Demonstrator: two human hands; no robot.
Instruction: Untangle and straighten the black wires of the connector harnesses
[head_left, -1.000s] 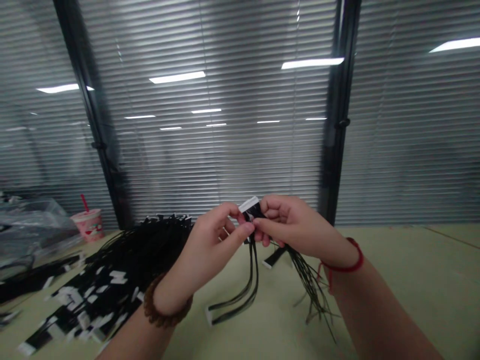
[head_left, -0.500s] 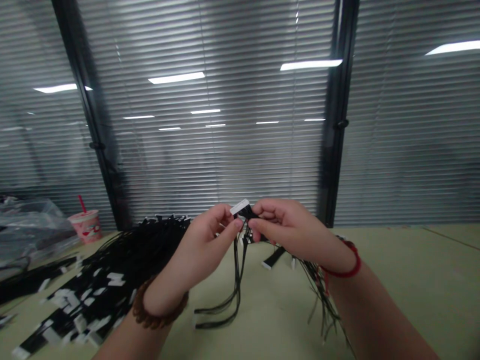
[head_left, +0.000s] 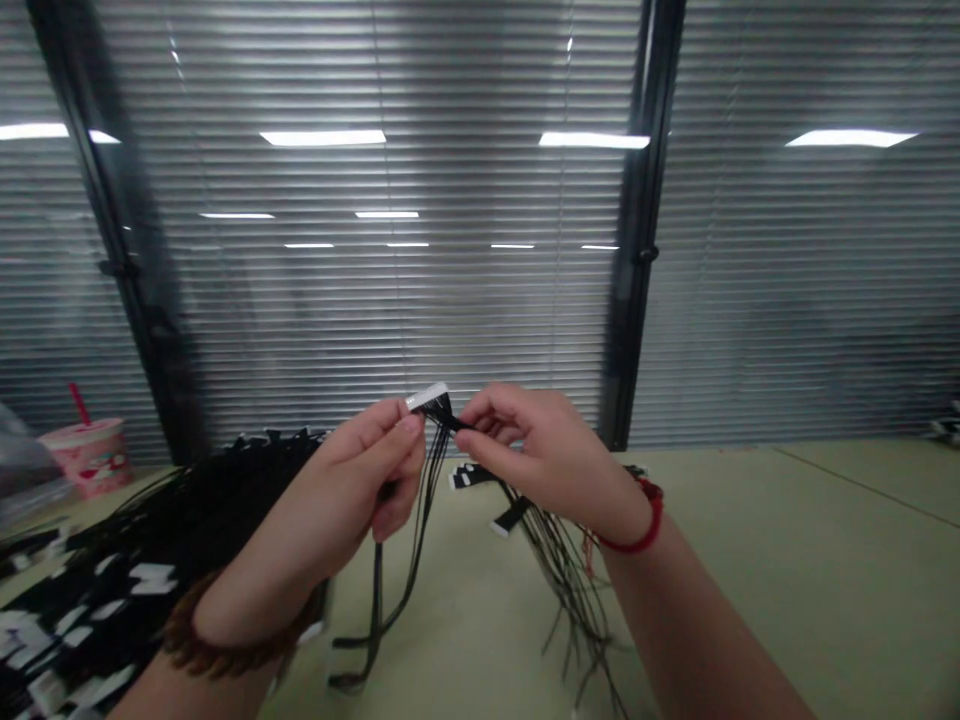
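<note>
- The left hand [head_left: 367, 470] was pinched on a black cable [head_left: 442, 408], thumb and fingers just below the white connector [head_left: 427, 397] at its upper end.
- The right hand [head_left: 532, 440] had thumb and forefinger closed on dark strands of the same cable, just beside the connector.
- The two hands were near each other but apart, with the cable between them, raised above the worktop [head_left: 750, 560].
- The connector was tilted, its right end higher than its left, and thin black wires [head_left: 430, 470] fanned out beneath it.
- Those wires hung under the hands and bent leftward at the bottom; whether their lower ends touched the worktop could not be told.
- A beaded bracelet [head_left: 225, 645] circled the left wrist, and a red bracelet [head_left: 641, 515] the right.
- To the left lay a large pile of black cables [head_left: 202, 510] with many white ends, partly behind the left forearm.
- Beneath the right hand, loose dark wires [head_left: 562, 570] spread toward the near edge, a short black piece with a white end [head_left: 512, 515] beside them.
- A pink cup [head_left: 88, 460] with a red straw [head_left: 79, 403] stood at far left, next to clear plastic [head_left: 22, 460].
- Behind the worktop, slatted blinds [head_left: 480, 250] filled the background between dark posts [head_left: 637, 270].
</note>
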